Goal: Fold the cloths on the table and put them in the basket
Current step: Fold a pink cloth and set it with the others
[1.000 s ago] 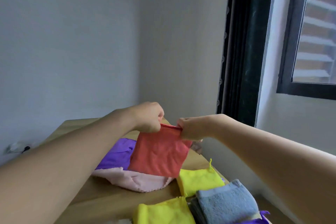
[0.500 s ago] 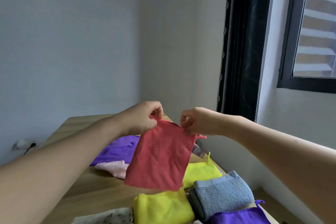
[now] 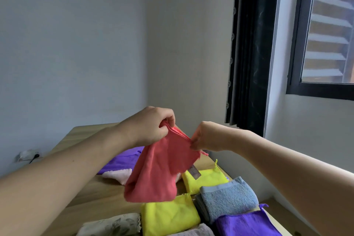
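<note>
A red cloth (image 3: 159, 174) hangs folded in the air above the wooden table (image 3: 80, 134). My left hand (image 3: 151, 124) pinches its upper left corner. My right hand (image 3: 205, 138) pinches the upper right corner, a little lower. Below the cloth, folded cloths lie close together: a yellow one (image 3: 168, 216), a blue-grey towel (image 3: 228, 197), a purple one (image 3: 245, 224), a second yellow one (image 3: 206, 178) and a pale patterned one (image 3: 113, 226). Further back lie an unfolded purple cloth (image 3: 122, 159) and a pink one (image 3: 118, 175). No basket rim shows.
A grey wall runs along the table's far and left sides, with a socket and plug (image 3: 30, 154) low on the left. A black curtain (image 3: 249, 50) and a dark-framed window (image 3: 325, 34) stand to the right.
The view has tilted down a little, so more folded cloths show below. The red cloth hangs longer and skewed, and my right hand has dropped lower than my left.
</note>
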Demonstrator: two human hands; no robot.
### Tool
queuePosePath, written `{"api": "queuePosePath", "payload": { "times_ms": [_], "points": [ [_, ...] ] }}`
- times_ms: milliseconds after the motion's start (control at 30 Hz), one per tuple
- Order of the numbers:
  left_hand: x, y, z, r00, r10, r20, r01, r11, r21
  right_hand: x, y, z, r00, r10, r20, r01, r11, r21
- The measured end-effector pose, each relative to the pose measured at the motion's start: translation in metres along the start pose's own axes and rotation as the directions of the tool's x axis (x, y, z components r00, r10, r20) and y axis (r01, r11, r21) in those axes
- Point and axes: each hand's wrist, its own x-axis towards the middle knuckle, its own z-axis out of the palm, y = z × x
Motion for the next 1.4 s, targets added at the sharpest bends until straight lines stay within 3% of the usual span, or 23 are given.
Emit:
{"api": "queuePosePath", "payload": {
  "times_ms": [100, 233, 367, 467, 567, 667, 800, 867, 933, 1000, 1100, 1167, 1233, 1300, 1367, 1400],
  "points": [
    [-0.008, 0.005, -0.008, 0.992, 0.029, 0.12, -0.043, 0.992, 0.115, -0.009, -0.001, -0.01, 0.999, -0.025, -0.029, 0.024, 0.999, -0.034],
    [-0.017, 0.006, -0.015, 0.969, -0.064, 0.24, -0.002, 0.964, 0.264, -0.024, -0.01, -0.031, 0.989, -0.107, -0.101, 0.096, 0.99, -0.106],
    [-0.018, 0.007, -0.02, 0.959, -0.149, 0.239, 0.066, 0.944, 0.324, -0.036, -0.02, -0.053, 0.968, -0.204, -0.147, 0.175, 0.967, -0.185],
    [-0.015, 0.012, -0.025, 0.986, -0.124, 0.115, 0.089, 0.958, 0.272, -0.04, -0.019, -0.06, 0.956, -0.229, -0.186, 0.181, 0.953, -0.242],
    [-0.01, 0.013, -0.027, 0.987, -0.162, -0.01, 0.162, 0.985, 0.054, -0.039, -0.015, -0.062, 0.946, -0.187, -0.264, 0.153, 0.978, -0.143],
    [-0.005, 0.01, -0.022, 0.974, -0.224, 0.035, 0.221, 0.973, 0.064, -0.032, -0.015, -0.057, 0.947, -0.171, -0.274, 0.192, 0.98, 0.054],
    [0.003, -0.007, 0.001, 0.93, -0.348, 0.121, 0.343, 0.937, 0.062, -0.003, -0.016, -0.033, 0.972, -0.181, -0.153, 0.155, 0.973, -0.169],
    [0.005, -0.029, 0.018, 0.909, -0.38, 0.171, 0.38, 0.924, 0.032, 0.012, -0.012, -0.013, 0.977, -0.164, -0.133, 0.145, 0.979, -0.14],
    [0.005, -0.053, 0.035, 0.893, -0.408, 0.191, 0.417, 0.909, -0.008, 0.029, -0.003, 0.011, 0.98, -0.12, -0.158, 0.121, 0.993, -0.002],
    [0.005, -0.075, 0.051, 0.897, -0.424, 0.13, 0.431, 0.902, -0.033, 0.048, 0.005, 0.032, 0.971, -0.063, -0.232, 0.089, 0.991, 0.103],
    [0.009, -0.098, 0.067, 0.913, -0.399, -0.081, 0.402, 0.915, 0.022, 0.08, 0.013, 0.057, 0.922, -0.061, -0.382, 0.105, 0.99, 0.095],
    [0.012, -0.112, 0.074, 0.932, -0.34, -0.127, 0.348, 0.937, 0.041, 0.097, 0.015, 0.067, 0.883, -0.075, -0.464, 0.134, 0.986, 0.095],
    [0.01, -0.126, 0.084, 0.952, -0.304, -0.04, 0.302, 0.952, -0.044, 0.108, 0.017, 0.078, 0.875, -0.099, -0.473, 0.18, 0.975, 0.13],
    [0.0, -0.138, 0.098, 0.94, -0.324, 0.103, 0.336, 0.931, -0.139, 0.114, 0.023, 0.095, 0.912, -0.136, -0.387, 0.208, 0.967, 0.149],
    [-0.017, -0.153, 0.117, 0.882, -0.36, 0.304, 0.419, 0.894, -0.157, 0.119, 0.029, 0.118, 0.97, -0.162, -0.18, 0.187, 0.974, 0.128],
    [-0.026, -0.163, 0.13, 0.817, -0.371, 0.442, 0.472, 0.87, -0.144, 0.121, 0.031, 0.13, 0.988, -0.151, -0.019, 0.153, 0.984, 0.089]
  ]
}}
